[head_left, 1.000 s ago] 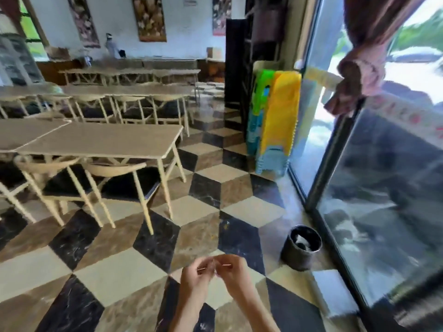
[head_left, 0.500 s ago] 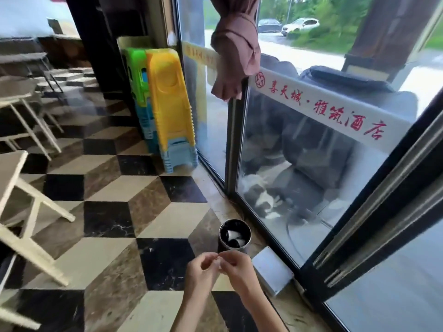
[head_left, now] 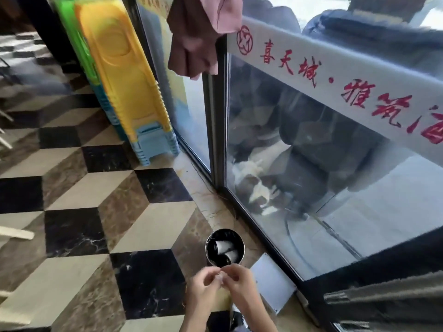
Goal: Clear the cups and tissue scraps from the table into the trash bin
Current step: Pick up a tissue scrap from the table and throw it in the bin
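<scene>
A small round dark trash bin (head_left: pixel 241 245) stands on the tiled floor by the glass wall. Two white cups (head_left: pixel 224 246) lie inside it on their sides. My left hand (head_left: pixel 203 282) and my right hand (head_left: pixel 239 280) meet just in front of the bin's near rim, fingertips pinched together on a small pale tissue scrap (head_left: pixel 221 278). The scrap is mostly hidden by my fingers. The table is out of view.
A white flat panel (head_left: pixel 273 281) lies on the floor right of my hands. The glass wall (head_left: pixel 311 176) with red lettering runs along the right. A stack of yellow, green and blue plastic stools (head_left: pixel 124 80) leans at the back. A pink curtain (head_left: pixel 201 37) hangs above.
The view has swung right and down, away from the tables, and closer to the bin. My hands stay pinched together and are now right at the bin's rim.
</scene>
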A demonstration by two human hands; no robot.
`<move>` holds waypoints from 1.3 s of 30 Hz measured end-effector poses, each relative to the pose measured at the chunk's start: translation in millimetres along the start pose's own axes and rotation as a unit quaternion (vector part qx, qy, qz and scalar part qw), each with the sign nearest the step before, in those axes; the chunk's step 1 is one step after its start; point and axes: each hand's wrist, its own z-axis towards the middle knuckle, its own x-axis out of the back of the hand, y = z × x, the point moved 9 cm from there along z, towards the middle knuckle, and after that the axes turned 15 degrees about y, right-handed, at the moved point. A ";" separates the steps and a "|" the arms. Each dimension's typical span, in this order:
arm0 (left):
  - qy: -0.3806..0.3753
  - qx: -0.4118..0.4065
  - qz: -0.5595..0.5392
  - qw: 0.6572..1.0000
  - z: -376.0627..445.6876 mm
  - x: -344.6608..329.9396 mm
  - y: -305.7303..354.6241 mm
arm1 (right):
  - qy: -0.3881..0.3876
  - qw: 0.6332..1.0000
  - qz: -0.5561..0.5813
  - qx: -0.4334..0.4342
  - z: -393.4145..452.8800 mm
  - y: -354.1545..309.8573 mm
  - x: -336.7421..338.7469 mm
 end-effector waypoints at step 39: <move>-0.053 0.192 0.128 0.972 360.0 -230.2 -330.9 | -0.001 0.958 -0.096 -0.270 350.0 354.0 -185.5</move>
